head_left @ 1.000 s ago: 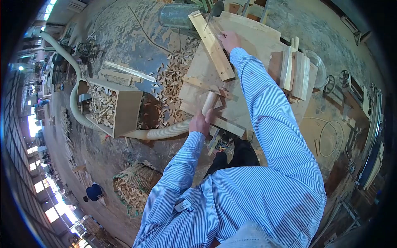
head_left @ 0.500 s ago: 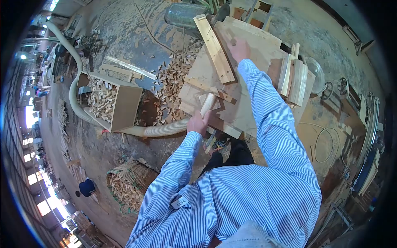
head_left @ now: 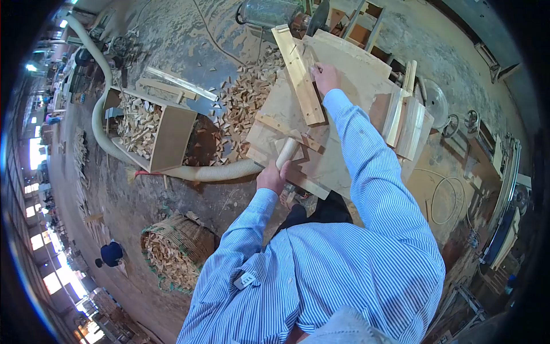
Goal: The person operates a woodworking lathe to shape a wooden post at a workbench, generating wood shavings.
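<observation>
My left hand (head_left: 271,178) is closed around a pale, round wooden handle (head_left: 287,152) at the near edge of the plywood worktop (head_left: 349,137). Wooden strips (head_left: 279,125) lie crosswise just beyond that handle. Farther out, my right hand (head_left: 326,78) has its fingers curled together beside a long wooden board (head_left: 301,80) with holes along it. Whether a small piece sits between those fingertips is too small to make out. A dark round blade (head_left: 318,18) stands past the board's far end.
Small wood offcuts (head_left: 240,109) are heaped on the floor left of the worktop. More fill a wooden box (head_left: 175,137) and a woven basket (head_left: 200,239). A ribbed hose (head_left: 215,174) crosses the floor. Wooden strips (head_left: 408,126) are stacked at the worktop's right.
My right hand has drawn its fingers in and lies closer against the long board. My left hand keeps its hold on the handle. The camera view has shifted slightly.
</observation>
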`<state>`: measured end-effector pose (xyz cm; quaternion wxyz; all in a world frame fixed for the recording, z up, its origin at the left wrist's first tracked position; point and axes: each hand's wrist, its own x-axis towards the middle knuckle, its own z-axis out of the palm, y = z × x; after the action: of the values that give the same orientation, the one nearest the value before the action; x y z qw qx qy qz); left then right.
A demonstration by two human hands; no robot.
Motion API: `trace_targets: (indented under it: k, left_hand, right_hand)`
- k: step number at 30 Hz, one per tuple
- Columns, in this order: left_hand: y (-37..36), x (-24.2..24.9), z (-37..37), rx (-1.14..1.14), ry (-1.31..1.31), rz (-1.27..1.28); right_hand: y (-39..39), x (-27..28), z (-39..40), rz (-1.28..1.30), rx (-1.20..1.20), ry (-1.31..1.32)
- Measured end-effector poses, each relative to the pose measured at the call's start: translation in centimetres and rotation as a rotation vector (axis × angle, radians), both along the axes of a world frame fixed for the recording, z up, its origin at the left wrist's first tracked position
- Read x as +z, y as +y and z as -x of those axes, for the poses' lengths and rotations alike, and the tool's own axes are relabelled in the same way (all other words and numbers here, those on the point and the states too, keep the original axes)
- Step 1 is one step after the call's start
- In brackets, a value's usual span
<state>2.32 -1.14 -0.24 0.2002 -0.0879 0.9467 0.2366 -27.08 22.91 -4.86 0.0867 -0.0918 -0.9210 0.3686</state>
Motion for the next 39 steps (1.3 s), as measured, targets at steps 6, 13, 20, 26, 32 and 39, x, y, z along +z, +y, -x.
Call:
trace_targets:
  k: [6,13,20,26,32,39]
  left_hand:
    - [-0.6,-0.2,-0.9,-0.016,-0.006,0.022]
    - [-0.3,0.1,-0.2,-0.022,-0.01,-0.008]
    - [1.4,0.2,2.1,-0.032,-0.046,-0.003]
    - [3.6,0.0,5.1,-0.032,-0.006,0.003]
    - [5.2,-0.5,7.4,-0.033,0.003,0.032]
    - [5.9,-0.9,8.3,-0.027,0.034,0.031]
  right_hand:
    - [-1.2,-0.3,2.7,-0.051,-0.009,0.007]
    - [-0.7,-0.1,4.3,-0.01,0.033,-0.076]
    - [0.9,-0.2,6.5,-0.011,0.039,-0.039]
    - [2.9,0.3,9.2,0.017,0.029,-0.018]
    - [4.3,0.7,11.1,0.003,0.008,0.063]
    - [5.4,1.3,11.9,-0.025,0.04,0.009]
